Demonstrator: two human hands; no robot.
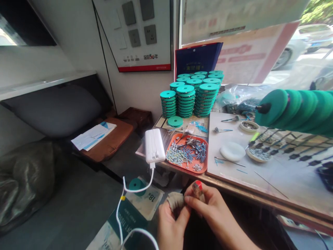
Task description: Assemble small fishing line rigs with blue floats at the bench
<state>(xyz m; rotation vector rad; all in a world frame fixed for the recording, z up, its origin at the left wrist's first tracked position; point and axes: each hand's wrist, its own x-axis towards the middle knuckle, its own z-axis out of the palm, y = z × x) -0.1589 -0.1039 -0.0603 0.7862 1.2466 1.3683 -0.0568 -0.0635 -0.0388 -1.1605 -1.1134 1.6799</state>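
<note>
- Clamped in the grip of the right hand (212, 205), a small red-capped tube (198, 190) stands nearly upright, its lower part hidden by the fingers.
- Left hand (171, 224), just beside it, brings thumb and forefinger together; a greyish-beige wrap (176, 200) surrounds the forefinger. Whether this grip pinches anything is hidden where the two hands meet.
- Both hands, and the tube, are in front of the near edge of the bench (293, 177), close to an orange-red tray (186, 170) of small metal and blue pieces.
- On the bench, stacks of green discs (185, 100) rise behind the tray; a round white object (232, 151) lies to its right.
- A white power bank (155, 146), cable attached, sits at the bench's left corner.
- Beyond, papers (91, 136) rest on a brown seat (114, 142), a switch display (144, 45) hangs on the wall, and parked cars (299, 43) show through the window.
</note>
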